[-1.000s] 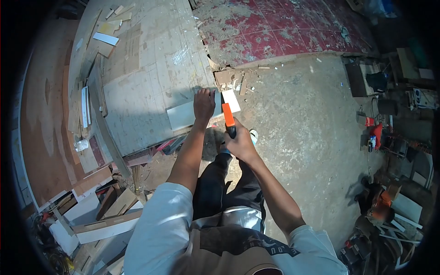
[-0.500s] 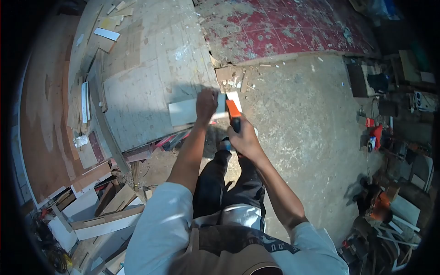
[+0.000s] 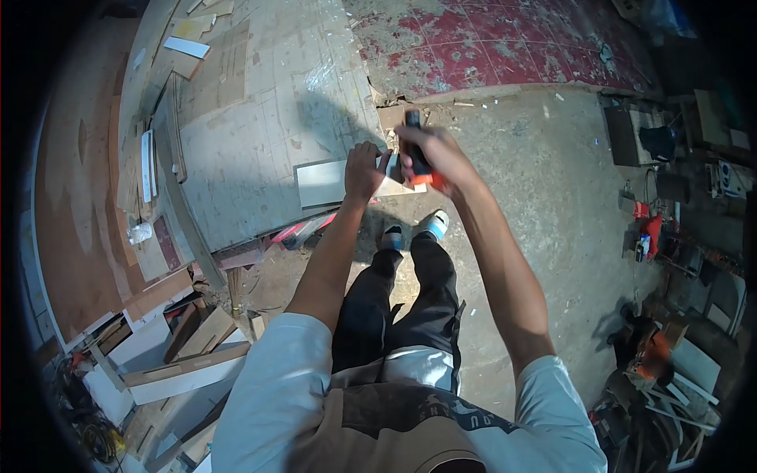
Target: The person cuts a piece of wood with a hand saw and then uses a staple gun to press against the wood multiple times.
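A pale flat board [image 3: 321, 185] lies along the near edge of the wooden work surface [image 3: 260, 150], its right end reaching past the surface's edge. My left hand [image 3: 363, 172] rests over the board, fingers stretched forward and thumb out to the side. Just to its right, my right hand [image 3: 438, 156] is closed around a black-and-orange hand tool [image 3: 414, 120]. The tool's black end points away from me, and its orange part shows below my fingers, close to the board's right end. Whatever working part it has is hidden or blurred.
Wood scraps [image 3: 188, 47] lie at the far left of the surface. Offcuts [image 3: 189, 370] are heaped at lower left. My feet [image 3: 435, 225] stand on the concrete floor [image 3: 528, 213] below the board. Tools and clutter [image 3: 650, 236] line the right side.
My right hand has moved up and away from me, and the tool has turned so its black end is farther away and its orange part nearer. My left hand has shifted slightly right.
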{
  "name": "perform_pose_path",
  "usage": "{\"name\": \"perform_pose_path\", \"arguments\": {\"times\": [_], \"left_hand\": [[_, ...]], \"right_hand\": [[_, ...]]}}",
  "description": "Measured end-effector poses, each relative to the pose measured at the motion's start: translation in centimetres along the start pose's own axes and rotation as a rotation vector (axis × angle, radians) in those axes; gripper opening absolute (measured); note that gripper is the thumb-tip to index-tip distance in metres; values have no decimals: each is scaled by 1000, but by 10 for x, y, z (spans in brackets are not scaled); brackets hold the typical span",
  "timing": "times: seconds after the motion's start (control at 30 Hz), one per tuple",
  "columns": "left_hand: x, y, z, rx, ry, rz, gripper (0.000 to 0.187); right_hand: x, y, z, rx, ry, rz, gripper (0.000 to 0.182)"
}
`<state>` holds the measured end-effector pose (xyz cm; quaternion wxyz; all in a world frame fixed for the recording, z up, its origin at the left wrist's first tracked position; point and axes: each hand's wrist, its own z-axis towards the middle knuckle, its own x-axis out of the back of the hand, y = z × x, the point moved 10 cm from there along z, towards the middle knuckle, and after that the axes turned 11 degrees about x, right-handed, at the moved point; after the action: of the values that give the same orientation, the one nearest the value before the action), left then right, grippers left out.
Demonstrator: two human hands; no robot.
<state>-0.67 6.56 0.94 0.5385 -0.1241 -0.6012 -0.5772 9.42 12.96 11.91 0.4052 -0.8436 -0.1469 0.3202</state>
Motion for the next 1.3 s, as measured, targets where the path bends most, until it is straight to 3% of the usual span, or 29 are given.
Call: {"name": "perform_pose_path", "arguments": {"times": [0.2, 0.3, 0.47, 0.63, 0.77, 0.87, 0.9, 1.0, 1.1, 1.17, 1.23, 1.3], "left_hand": [[0, 0, -1, -50, 75, 80, 20], [0, 0, 0, -36, 56, 45, 21], [-2, -3, 1, -12, 60, 14, 23], [-6, -7, 2, -6, 26, 39, 21], [-10, -7, -1, -61, 86, 60, 25], [-6, -5, -2, 3, 47, 55, 25], [-7, -6, -2, 32, 18, 66, 25], [-3, -5, -1, 19, 32, 20, 24], [-2, -5, -3, 14, 41, 6, 24], [-3, -3, -2, 29, 30, 17, 23], [-5, 1, -5, 0, 23, 21, 23], [-3, 4, -9, -55, 6, 30, 23]], "right_hand": [[-5, -1, 32, 22, 75, -104, 19], [-6, 14, 10, 49, -64, -266, 15], [-5, 21, -51, 141, 38, -335, 19], [-35, -27, -113, -4, 5, -315, 24], [-20, -13, -140, 132, 82, -473, 19], [-19, -3, -119, 122, 63, -559, 22], [-1, 28, -92, 120, 82, -556, 26], [-3, 42, -44, 184, 60, -491, 14], [-6, 44, -36, 173, 31, -407, 29], [2, 50, -48, 160, 65, -381, 28], [-9, 42, -60, 119, 57, -372, 27], [-28, -9, -80, 85, 28, -340, 27]]}}
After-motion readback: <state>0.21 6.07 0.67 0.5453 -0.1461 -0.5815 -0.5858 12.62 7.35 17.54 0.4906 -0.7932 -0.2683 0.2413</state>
